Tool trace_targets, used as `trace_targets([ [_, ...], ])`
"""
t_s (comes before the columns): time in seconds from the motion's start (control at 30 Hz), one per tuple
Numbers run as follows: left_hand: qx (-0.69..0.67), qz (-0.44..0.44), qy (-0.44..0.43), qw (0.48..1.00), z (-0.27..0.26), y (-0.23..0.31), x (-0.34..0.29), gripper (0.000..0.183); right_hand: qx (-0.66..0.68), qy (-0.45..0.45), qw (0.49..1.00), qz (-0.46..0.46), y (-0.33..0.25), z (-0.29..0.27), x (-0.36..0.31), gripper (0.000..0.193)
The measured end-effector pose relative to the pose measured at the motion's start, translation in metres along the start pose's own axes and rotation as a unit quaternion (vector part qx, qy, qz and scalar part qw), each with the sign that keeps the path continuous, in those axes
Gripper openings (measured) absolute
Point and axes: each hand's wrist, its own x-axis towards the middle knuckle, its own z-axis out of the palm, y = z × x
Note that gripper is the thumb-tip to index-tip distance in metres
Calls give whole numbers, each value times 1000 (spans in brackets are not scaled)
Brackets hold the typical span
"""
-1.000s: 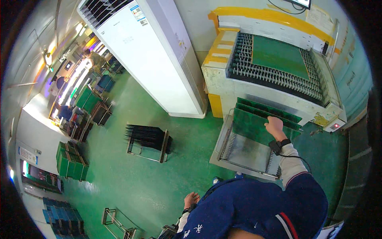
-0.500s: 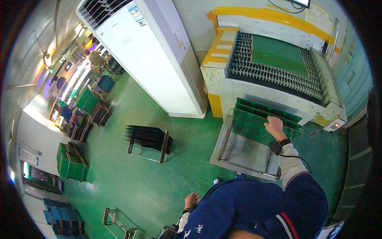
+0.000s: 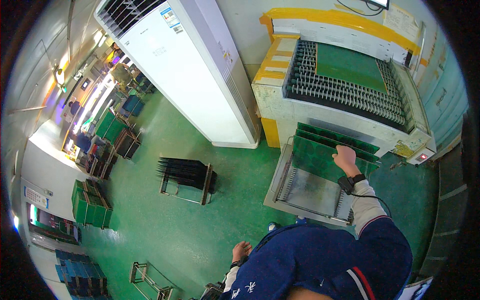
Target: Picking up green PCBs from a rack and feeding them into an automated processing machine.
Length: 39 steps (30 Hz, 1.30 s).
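My right hand [image 3: 344,158] is closed at the top edge of the nearest green circuit board panel [image 3: 315,154], its fingertips partly hidden. That panel stands upright in a metal slotted rack [image 3: 312,195], with a few more green panels [image 3: 337,136] close behind it. The near part of the rack shows bare slots along both sides. Low beside my body hangs my left hand [image 3: 241,251], fingers loosely apart and nothing visible in it. Another green panel [image 3: 350,67] lies flat on the rollers of the conveyor machine [image 3: 345,106] beyond the rack.
A tall white air conditioner [image 3: 185,75] stands left of the machine. On the green floor are a rack of black panels [image 3: 185,172] and a bare metal frame [image 3: 150,282]. Racks of green panels [image 3: 91,204] line the left side. People work at a far bench.
My hands, the rack and its panels look the same as before. Only people at the far bench have shifted slightly.
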Motion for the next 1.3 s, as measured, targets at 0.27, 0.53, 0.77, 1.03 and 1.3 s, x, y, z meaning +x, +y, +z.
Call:
trace_targets([
  [0.27,8,-2,-4,1000,-2,0,0,32,-1,2,1000,-1,2,3,1,28],
  [0.53,27,-1,12,1000,5,5,-7,33,1,2,1000,3,0,0,0,29],
  [0.77,19,-5,5,1000,2,5,-3,33,1,5,1000,2,-1,-1,0,29],
  [1.03,18,-7,-3,1000,1,4,-3,34,0,13,1000,3,0,2,0,28],
  [1.3,28,-4,10,1000,5,5,-6,35,3,24,1000,-3,-1,1,-2,28],
])
